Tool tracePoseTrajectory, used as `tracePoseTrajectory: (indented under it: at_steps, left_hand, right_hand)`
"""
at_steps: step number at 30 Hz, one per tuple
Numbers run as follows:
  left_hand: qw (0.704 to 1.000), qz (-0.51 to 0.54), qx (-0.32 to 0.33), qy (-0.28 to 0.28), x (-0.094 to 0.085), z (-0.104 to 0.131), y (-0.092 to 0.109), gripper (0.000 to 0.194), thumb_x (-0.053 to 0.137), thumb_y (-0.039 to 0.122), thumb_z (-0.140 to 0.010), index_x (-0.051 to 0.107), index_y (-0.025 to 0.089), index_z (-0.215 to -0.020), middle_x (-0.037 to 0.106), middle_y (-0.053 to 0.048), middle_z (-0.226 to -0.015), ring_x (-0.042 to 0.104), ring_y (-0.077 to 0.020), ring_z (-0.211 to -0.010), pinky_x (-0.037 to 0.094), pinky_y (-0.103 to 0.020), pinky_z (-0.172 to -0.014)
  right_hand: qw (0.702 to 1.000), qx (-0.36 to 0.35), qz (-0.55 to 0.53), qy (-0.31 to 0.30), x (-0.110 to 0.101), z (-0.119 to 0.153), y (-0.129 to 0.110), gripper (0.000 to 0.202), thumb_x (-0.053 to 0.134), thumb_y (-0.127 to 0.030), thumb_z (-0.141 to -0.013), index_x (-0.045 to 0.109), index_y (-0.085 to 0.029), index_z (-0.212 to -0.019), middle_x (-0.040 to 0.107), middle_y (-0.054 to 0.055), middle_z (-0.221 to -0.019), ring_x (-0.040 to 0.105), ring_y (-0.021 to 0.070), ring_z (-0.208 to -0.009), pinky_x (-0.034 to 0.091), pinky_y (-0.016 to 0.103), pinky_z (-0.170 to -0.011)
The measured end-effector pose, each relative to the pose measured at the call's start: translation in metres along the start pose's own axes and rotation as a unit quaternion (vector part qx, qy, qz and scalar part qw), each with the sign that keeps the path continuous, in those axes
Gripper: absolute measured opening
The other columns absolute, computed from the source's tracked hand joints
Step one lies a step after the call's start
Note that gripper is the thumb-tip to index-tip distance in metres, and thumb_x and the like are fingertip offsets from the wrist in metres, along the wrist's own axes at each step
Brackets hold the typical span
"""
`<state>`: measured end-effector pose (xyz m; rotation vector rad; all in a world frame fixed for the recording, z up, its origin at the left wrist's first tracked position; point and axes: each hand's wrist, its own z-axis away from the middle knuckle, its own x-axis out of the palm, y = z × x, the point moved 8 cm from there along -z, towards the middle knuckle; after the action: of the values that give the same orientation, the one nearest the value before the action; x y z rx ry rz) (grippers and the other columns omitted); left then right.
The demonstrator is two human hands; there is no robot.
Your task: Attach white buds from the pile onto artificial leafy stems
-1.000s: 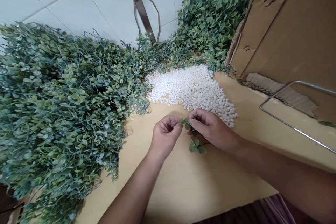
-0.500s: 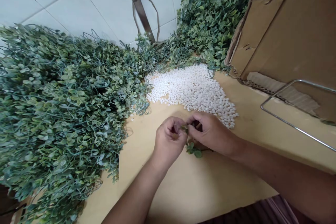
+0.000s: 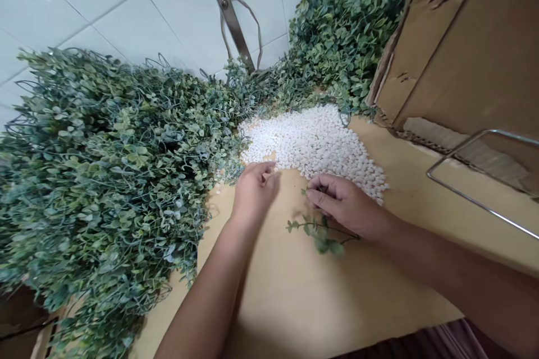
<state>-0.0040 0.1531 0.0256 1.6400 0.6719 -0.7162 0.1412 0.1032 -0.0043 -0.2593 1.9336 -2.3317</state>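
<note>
My right hand [image 3: 343, 202] pinches a thin green sprig [image 3: 326, 244], whose leaves and dark stem hang below the fingers over the tan board. My left hand [image 3: 255, 188] is off to the left with thumb and index finger apart, near the lower left edge of the white bead pile [image 3: 311, 137]; nothing can be made out between its fingers. A gap of bare board separates the two hands.
Heaped green foliage [image 3: 126, 162] fills the left side, with more foliage [image 3: 341, 28] at the back. A cardboard box [image 3: 475, 56] and a bent metal rod [image 3: 484, 207] are at the right. A strap [image 3: 236, 31] hangs on the tiled wall.
My left hand has let go of the sprig and moved left, away from my right hand. More of the sprig now shows below my right hand. The view has shifted slightly.
</note>
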Motion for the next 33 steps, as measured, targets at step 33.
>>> tracePoseTrajectory:
  at_steps: [33]
  left_hand:
    - [0.774, 0.549, -0.299, -0.102, 0.054, 0.053, -0.011, 0.028, 0.083, 0.023, -0.048, 0.072, 0.013, -0.072, 0.067, 0.000, -0.055, 0.058, -0.0070, -0.051, 0.048, -0.018, -0.054]
  right_hand:
    - [0.986, -0.075, 0.149, 0.002, 0.003, 0.000, -0.002, 0.014, 0.052, -0.025, -0.076, 0.056, -0.017, -0.065, 0.055, -0.001, -0.056, 0.047, 0.0107, -0.052, 0.037, 0.024, -0.049]
